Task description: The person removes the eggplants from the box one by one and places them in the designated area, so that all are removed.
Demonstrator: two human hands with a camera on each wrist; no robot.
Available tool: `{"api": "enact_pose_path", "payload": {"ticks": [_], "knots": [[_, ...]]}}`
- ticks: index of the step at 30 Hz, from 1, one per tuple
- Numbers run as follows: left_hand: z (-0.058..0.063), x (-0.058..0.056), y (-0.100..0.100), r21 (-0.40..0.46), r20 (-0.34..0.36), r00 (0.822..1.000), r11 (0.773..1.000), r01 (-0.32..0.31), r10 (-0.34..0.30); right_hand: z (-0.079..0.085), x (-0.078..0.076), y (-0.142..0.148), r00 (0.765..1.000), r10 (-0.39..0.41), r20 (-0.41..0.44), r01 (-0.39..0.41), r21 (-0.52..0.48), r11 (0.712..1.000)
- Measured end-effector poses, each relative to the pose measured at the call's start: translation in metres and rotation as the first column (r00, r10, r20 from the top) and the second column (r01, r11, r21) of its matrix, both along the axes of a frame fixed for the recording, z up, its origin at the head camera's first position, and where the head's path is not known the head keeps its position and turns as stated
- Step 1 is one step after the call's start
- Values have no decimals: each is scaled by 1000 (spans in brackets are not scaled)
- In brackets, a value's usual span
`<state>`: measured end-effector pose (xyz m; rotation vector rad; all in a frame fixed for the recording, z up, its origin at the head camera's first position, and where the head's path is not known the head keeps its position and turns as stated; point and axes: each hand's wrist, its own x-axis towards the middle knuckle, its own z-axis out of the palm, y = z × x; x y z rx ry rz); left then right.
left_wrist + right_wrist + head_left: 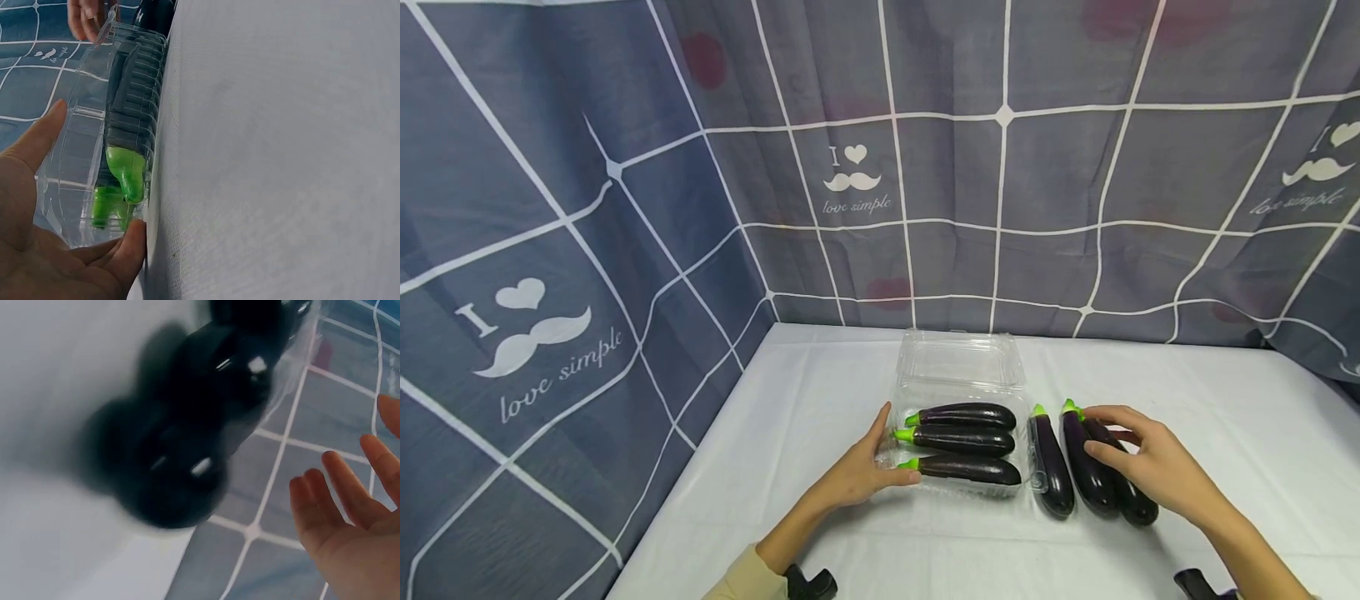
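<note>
1. Currently, three eggplants are lying inside the clear container, whose open lid is extending rearward.
2. The left hand is bracing the container's left end, thumb and fingers spreading apart.
3. Three further eggplants are lying on the worktop, right of the container.
4. The right hand is hovering over the rightmost pair, fingers curving loosely apart.
5. Checked cloth is hanging behind.

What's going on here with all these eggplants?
A person's left hand rests against the left end of a clear plastic container, its lid open at the back. Three eggplants lie inside. Three more eggplants lie just to its right, and the right hand is at the two rightmost, fingers loosely bent; whether it touches them is hard to tell.
</note>
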<state>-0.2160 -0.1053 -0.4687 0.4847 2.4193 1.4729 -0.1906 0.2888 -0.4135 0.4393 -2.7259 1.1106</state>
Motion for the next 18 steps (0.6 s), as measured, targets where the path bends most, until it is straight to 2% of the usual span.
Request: {"api": "enact_pose_path", "payload": {"ticks": [5,9,13,18], "knots": [[1,1,0,-14,4,1000,1000,-12,12,13,-12,-27,993,108,45,-103,-100,990],[1,1,0,-11,2,1000,1000,-17,17,20,-24,-49,976,205,69,-192,-165,968],[1,-1,0,-1,3,1000,1000,-19,19,18,-33,-69,960,267,87,-250,-169,953],[-1,1,-1,5,10,1000,1000,-18,18,5,-39,-91,935,334,121,-306,-203,930]]}}
